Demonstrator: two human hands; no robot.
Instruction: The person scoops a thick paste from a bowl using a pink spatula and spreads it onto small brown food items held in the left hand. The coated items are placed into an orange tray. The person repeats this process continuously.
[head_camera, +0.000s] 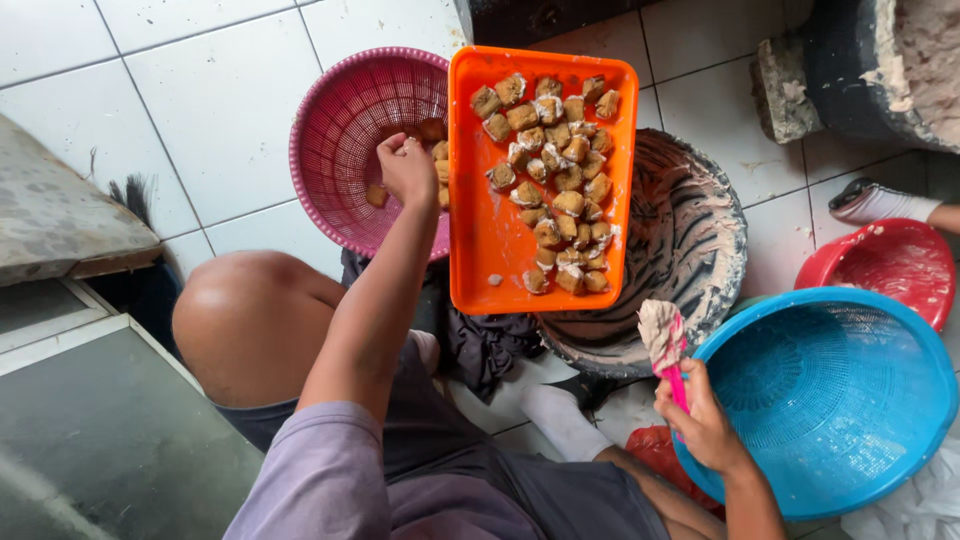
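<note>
Left hand in pink basket (right hand gripping spatula)

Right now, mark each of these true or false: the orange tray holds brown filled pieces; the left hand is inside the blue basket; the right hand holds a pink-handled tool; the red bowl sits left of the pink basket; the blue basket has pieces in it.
1. The orange tray holds brown filled pieces: true.
2. The left hand is inside the blue basket: false, it is at the pink basket.
3. The right hand holds a pink-handled tool: true.
4. The red bowl sits left of the pink basket: false, it is far right.
5. The blue basket has pieces in it: false, none show.
</note>
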